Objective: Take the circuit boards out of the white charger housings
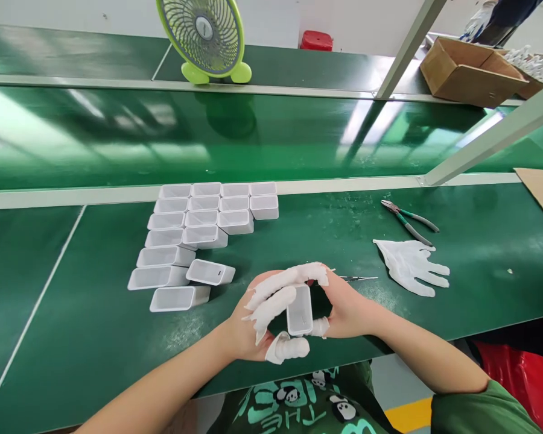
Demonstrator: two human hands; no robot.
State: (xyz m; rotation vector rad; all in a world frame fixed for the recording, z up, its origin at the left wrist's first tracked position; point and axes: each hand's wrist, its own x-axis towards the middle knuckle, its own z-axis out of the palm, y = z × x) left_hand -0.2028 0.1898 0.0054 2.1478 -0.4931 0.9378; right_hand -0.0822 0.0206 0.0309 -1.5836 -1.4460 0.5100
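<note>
A small translucent white plastic box (300,310) is held up between both hands, its open side facing the camera. My left hand (271,313) has white coverings on its fingers, which curve round the box's left side and top. On the right side of the box, my right hand (337,307) grips it with covered fingers; its thumb is near the lower right corner. Several similar white boxes (166,256) stand in staggered rows on the green table (95,349), to the left of the hands. One box (210,272) with a small slot sits apart from the rows.
Green-handled cutters (409,222) and a white glove (414,265) lie at the right. Tweezers (357,278) lie just beyond my right hand. Behind are a conveyor belt (262,138), a green fan (203,36), a cardboard box (473,75) and slanted metal posts (493,135).
</note>
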